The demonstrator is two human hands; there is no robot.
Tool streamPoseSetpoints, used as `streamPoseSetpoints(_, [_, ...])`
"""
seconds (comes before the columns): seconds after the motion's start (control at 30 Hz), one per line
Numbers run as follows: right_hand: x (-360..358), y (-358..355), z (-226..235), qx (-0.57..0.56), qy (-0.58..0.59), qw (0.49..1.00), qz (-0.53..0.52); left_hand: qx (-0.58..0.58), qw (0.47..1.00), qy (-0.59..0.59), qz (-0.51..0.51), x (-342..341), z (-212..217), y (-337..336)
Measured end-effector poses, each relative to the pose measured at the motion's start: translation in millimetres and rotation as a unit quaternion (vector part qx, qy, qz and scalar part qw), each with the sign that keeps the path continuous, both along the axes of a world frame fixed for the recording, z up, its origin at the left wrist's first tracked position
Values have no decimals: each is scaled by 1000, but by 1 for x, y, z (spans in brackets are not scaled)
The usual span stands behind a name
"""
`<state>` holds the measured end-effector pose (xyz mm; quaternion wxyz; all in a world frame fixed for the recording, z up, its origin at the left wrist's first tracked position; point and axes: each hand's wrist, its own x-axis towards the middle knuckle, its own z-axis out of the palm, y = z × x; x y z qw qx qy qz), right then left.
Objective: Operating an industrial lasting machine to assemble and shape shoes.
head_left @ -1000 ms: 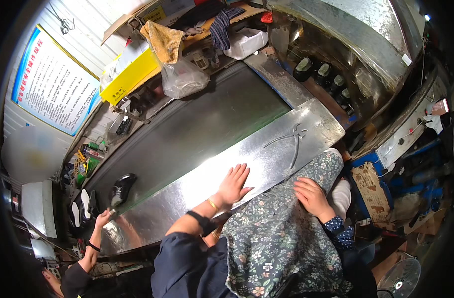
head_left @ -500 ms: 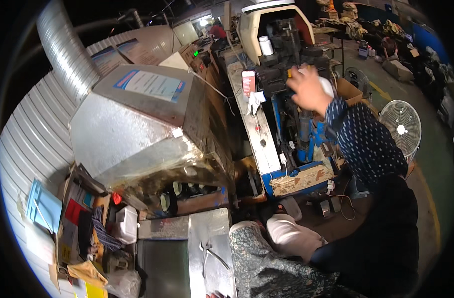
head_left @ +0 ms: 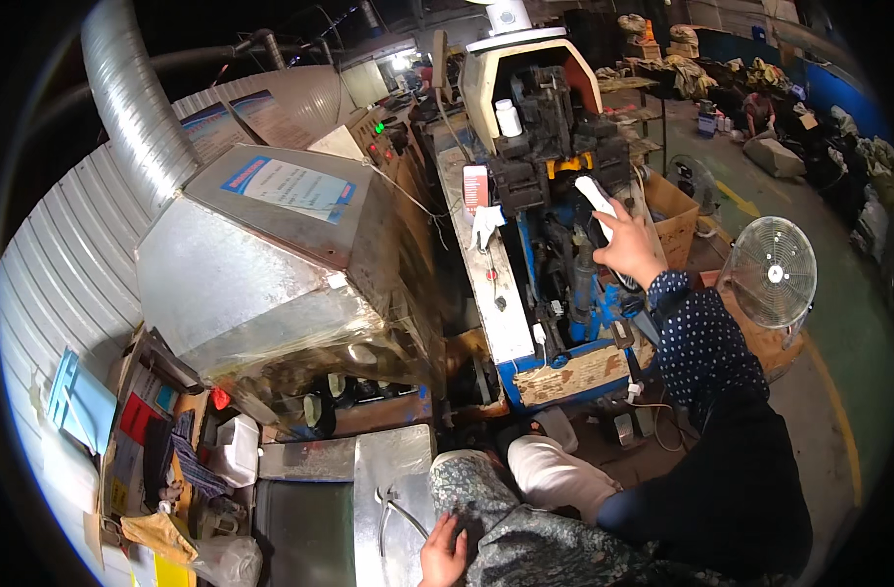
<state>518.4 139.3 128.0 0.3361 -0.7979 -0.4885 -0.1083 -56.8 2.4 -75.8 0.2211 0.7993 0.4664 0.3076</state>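
Note:
My right hand reaches out over the blue-framed machine, thumb and fingers closed around a long, narrow white piece with a rounded end. Its lower part is hidden by the hand, and its kind is unclear. Just beyond the white piece, a yellow part sits among the machine's black clamps. My left hand rests low by the floral cloth over my lap, fingers extended and holding nothing visible. Close to it, pliers with dark curved handles lie on the metal tabletop.
A large metal hood with a duct stands at left. On the machine's white side ledge are a red-and-white box and a white cloth. A white bottle stands higher. At right are a cardboard box and a fan.
My right hand has come down and back from the black clamps and now shows the white piece in its grip. My left hand has risen into view at the lower edge.

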Motion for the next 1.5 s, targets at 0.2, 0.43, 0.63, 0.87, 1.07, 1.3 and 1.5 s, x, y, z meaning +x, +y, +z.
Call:
streamPoseSetpoints(0.2, [-101, -50, -28, 178, -14, 959, 222, -215, 959, -183, -30, 14, 51, 26])
streamPoseSetpoints(0.43, [-262, -92, -58, 191, -123, 826, 516, -374, 806, -451, -84, 10, 146, 76])
streamPoseSetpoints(0.63, [-352, -62, -65, 259, -182, 640, 701, -484, 717, -492, 100, -77, 188, 40])
streamPoseSetpoints(0.87, [-435, -12, -128, 127, -213, 642, 726, -360, 711, -568, 206, -158, 114, 0])
streamPoseSetpoints(1.07, [-412, -42, -236, -8, -18, 690, 724, -89, 819, -418, 383, -218, 59, 144])
streamPoseSetpoints(1.3, [-429, -38, -242, -40, 32, 746, 664, 104, 935, 136, 311, -269, -33, 394])
streamPoseSetpoints(1.5, [-419, -34, -261, -40, 75, 699, 710, -58, 929, -209, 300, -342, -76, 533])
